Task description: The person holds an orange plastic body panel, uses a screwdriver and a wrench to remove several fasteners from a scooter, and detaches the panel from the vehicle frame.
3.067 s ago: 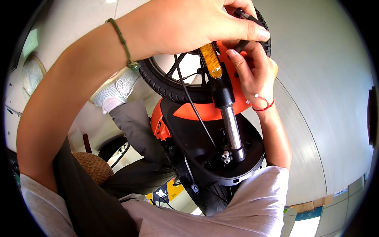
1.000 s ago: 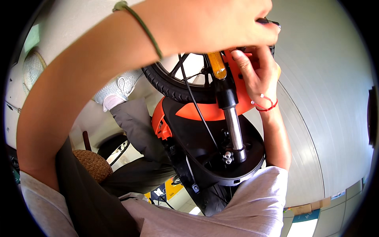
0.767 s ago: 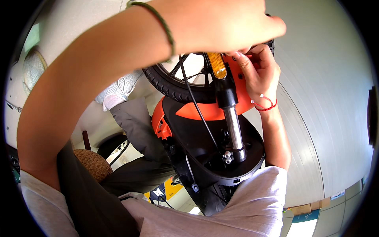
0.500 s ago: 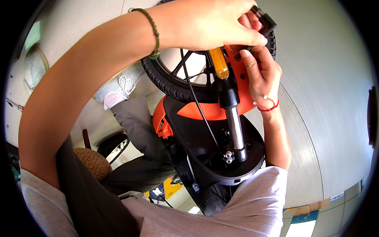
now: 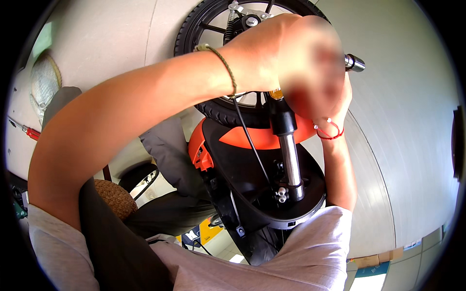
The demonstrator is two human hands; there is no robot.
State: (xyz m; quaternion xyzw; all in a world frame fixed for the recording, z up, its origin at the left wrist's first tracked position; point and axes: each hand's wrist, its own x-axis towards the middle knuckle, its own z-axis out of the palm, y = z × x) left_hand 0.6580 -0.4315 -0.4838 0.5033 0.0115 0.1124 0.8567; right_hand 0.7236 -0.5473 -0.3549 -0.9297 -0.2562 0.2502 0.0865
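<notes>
My left hand (image 5: 301,58) reaches across the black spoked wheel (image 5: 185,39) to the right of the fork; blurring hides its fingers. A dark tool with a chrome end (image 5: 355,62) projects right from behind it; what grips it is unclear. My right hand (image 5: 342,99) is upright just behind and below, its fingers mostly hidden. Beneath them are the black-and-chrome front fork (image 5: 291,157), an orange reflector (image 5: 275,93) partly covered, an orange fender (image 5: 242,138), a black cable (image 5: 246,138) and the black body (image 5: 247,189) of an overturned scooter or bike.
A red-handled screwdriver (image 5: 32,133) and a pale mesh shoe (image 5: 45,82) lie at left. A woven round seat (image 5: 114,199) is beside my legs. A wide grey surface (image 5: 403,136) fills the right, with cardboard (image 5: 369,259) at the bottom.
My left hand and forearm have moved down and slightly right, exposing the top of the wheel and its hub. The tool's chrome end now points right. The shoe near the wheel is now hidden.
</notes>
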